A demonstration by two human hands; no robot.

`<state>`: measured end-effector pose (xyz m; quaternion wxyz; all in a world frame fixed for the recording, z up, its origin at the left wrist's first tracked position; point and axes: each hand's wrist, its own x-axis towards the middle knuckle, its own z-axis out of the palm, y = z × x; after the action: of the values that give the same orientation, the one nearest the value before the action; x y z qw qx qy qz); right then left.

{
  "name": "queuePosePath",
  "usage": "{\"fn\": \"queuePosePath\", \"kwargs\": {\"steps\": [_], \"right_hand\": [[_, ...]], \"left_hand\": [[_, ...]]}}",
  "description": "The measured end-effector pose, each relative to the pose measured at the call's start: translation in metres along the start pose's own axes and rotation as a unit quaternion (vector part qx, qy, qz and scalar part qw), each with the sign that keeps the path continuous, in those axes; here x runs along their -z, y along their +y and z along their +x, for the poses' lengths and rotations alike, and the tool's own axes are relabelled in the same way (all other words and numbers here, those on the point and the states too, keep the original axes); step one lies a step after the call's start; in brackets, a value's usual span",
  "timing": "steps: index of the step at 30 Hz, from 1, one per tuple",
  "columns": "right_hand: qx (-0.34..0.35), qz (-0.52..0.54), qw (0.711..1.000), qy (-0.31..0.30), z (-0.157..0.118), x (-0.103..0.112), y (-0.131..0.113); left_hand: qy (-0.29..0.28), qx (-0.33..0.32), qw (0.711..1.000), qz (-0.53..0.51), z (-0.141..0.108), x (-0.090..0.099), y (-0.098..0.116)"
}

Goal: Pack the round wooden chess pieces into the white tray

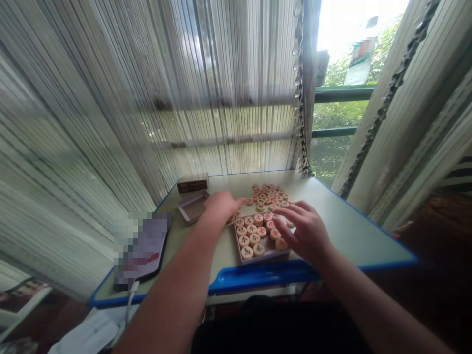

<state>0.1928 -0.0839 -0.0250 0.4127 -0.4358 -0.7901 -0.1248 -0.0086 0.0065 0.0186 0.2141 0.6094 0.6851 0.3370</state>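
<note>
A shallow box (271, 249) at the table's near side holds rows of round xiangqi pieces with black and red characters, some of them stacked. Over its right side is my right hand (308, 228), fingers apart, the fingertips beside the red-marked pieces. My left hand (222, 204) reaches past the box's far left corner with its thumb stretched out to the right. Its other fingers are mostly hidden, and a few pieces show just below it. Beyond the box lies a loose pile of xiangqi pieces (268, 193).
An open box lid (188, 216) lies left of my left hand, with a small dark box (192, 182) behind it. A tablet or phone (145, 250) with a plugged-in white cable (130, 302) rests at the table's left edge. String curtains (228, 88) hang behind the blue-edged table (354, 231).
</note>
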Motion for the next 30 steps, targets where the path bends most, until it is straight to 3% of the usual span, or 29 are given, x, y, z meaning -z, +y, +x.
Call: {"fn": "queuePosePath", "kwargs": {"steps": [2,6,9,14,21,30], "right_hand": [[-0.021,0.014,1.0,-0.005,0.0,0.0,0.004],[0.039,0.046,0.993,-0.104,0.001,0.001,0.0],[0.073,0.054,0.986,-0.141,0.002,0.001,-0.008],[0.065,0.035,0.987,-0.14,0.0,0.001,-0.009],[0.042,0.029,0.988,-0.146,-0.001,-0.002,-0.007],[0.045,0.056,0.987,-0.142,-0.001,0.001,-0.006]], "left_hand": [[-0.039,0.026,0.999,-0.007,-0.001,0.002,0.002],[-0.115,0.051,0.992,0.019,-0.005,0.003,0.005],[-0.114,0.053,0.992,0.021,-0.005,0.001,0.004],[-0.132,0.05,0.99,-0.027,-0.002,-0.001,0.003],[-0.116,-0.002,0.99,0.078,0.0,-0.002,0.001],[-0.101,-0.016,0.991,0.083,-0.003,-0.004,0.005]]}}
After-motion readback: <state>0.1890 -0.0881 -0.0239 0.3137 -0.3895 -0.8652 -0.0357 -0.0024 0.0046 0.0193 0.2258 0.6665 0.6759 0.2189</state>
